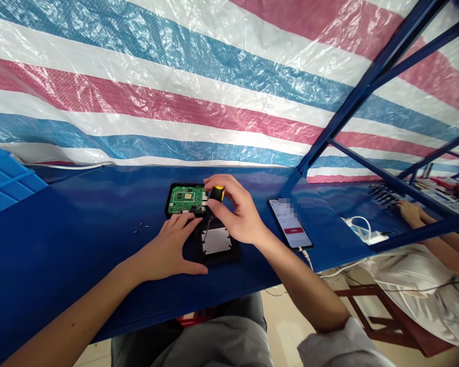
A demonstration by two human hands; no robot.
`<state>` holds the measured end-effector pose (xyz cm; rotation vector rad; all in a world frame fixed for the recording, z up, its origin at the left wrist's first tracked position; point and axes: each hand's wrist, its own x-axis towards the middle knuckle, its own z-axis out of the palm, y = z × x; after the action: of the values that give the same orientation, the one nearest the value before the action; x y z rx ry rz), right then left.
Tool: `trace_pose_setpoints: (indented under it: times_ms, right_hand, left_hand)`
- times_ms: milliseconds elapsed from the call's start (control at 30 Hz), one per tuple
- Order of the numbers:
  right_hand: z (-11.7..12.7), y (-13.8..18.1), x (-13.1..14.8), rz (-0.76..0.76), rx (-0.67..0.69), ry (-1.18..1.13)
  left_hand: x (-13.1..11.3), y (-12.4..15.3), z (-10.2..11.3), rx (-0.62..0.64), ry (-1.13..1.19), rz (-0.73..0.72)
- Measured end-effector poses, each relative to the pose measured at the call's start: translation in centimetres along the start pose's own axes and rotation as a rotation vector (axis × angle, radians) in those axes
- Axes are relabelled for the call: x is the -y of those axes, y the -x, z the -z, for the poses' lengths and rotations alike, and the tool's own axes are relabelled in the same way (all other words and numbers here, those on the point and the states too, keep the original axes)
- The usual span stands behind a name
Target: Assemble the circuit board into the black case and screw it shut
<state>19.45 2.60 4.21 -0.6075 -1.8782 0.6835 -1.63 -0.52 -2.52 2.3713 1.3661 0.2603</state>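
Observation:
My right hand (pixel 235 211) grips a screwdriver (pixel 217 193) by its black and yellow handle. Its thin shaft points down toward a black cover with a silver metal plate (pixel 217 240). With fingers spread, my left hand (pixel 172 244) rests at the left side of that cover, its fingertips by the lower edge of a black case. Inside this case lies a green circuit board (pixel 187 198) with a square chip and metal ports at its right. The tip of the screwdriver is too small to place exactly. Several small screws (pixel 141 227) lie loose left of my hand.
A phone (pixel 290 224) showing a timer lies to the right, with a white cable plugged in. A blue plastic bin (pixel 11 178) stands at the left edge. Blue metal frame bars (pixel 336 122) rise at the right. Beyond them are a white power strip (pixel 365 232) and another person's hands (pixel 411 213).

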Motion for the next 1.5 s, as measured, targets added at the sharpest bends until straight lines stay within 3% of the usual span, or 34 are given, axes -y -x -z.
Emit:
trace_pose_setpoints:
  times_ms: [100, 267, 433, 700, 967, 1200, 1400, 1500]
  right_hand:
    - [0.1, -0.1, 0.1, -0.001, -0.009, 0.055]
    - [0.0, 0.2, -0.1, -0.067, 0.031, -0.118]
    - [-0.1, -0.1, 0.1, 0.005, -0.051, 0.061]
    - [0.2, 0.0, -0.1, -0.069, 0.12, -0.089]
    - [0.2, -0.6, 0.2, 0.005, -0.031, 0.149]
    - [0.5, -0.3, -0.4, -0.099, 0.054, -0.215]
    - [0.5, -0.7, 0.4, 0.024, 0.012, 0.045]
    - [0.4, -0.7, 0.4, 0.008, 0.018, 0.044]
  left_hand:
    - [0.3, 0.1, -0.2, 0.005, 0.003, 0.006]
    - [0.6, 0.1, -0.3, -0.022, 0.021, -0.022]
    - [0.5, 0.0, -0.4, -0.024, 0.013, -0.027]
    - [0.3, 0.0, -0.2, 0.017, 0.015, -0.001]
    - [0.8, 0.1, -0.6, -0.005, 0.012, -0.023]
    - [0.8, 0.1, -0.6, -0.006, 0.011, -0.006]
    - [-0.1, -0.1, 0.1, 0.046, 0.005, 0.035]
    - [-0.4, -0.1, 0.3, 0.046, 0.003, 0.042]
